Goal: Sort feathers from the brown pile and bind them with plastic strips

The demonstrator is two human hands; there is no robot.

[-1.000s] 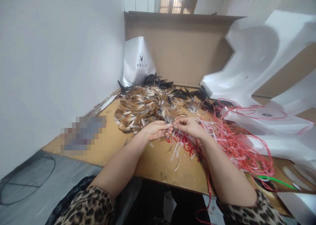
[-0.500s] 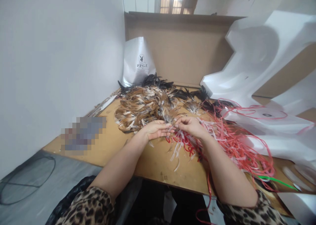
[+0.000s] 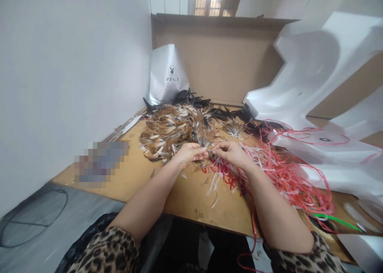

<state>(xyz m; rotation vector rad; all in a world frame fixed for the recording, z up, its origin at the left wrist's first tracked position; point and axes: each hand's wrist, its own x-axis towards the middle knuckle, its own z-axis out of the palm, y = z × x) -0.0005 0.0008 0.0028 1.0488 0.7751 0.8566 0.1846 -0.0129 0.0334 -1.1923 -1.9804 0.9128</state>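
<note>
Over the middle of the table, my left hand (image 3: pixel 191 153) is closed, thumb against curled fingers. A small tuft of grey-brown feathers (image 3: pixel 206 135) fans up from its fingertips. My right hand (image 3: pixel 229 152) pinches thumb and forefinger together at the base of that tuft, almost touching the left fingertips. What lies between the right fingertips is too small to make out. Behind the hands spreads a heap of brown and white feathers (image 3: pixel 166 129). Under and beside my right hand lie tangled red, pink and white ribbons (image 3: pixel 281 177).
Black feathers (image 3: pixel 191 99) lie at the back by a silver bag (image 3: pixel 167 75). A tall cardboard panel (image 3: pixel 227 57) stands behind. White curved sheets (image 3: pixel 311 65) lean at the right. A green strip (image 3: pixel 338 219) lies near the right edge. A wall (image 3: pixel 74 65) borders the left.
The fingers of my left hand have curled in from a more stretched position. Both hands stay over the same spot, fingertips close together.
</note>
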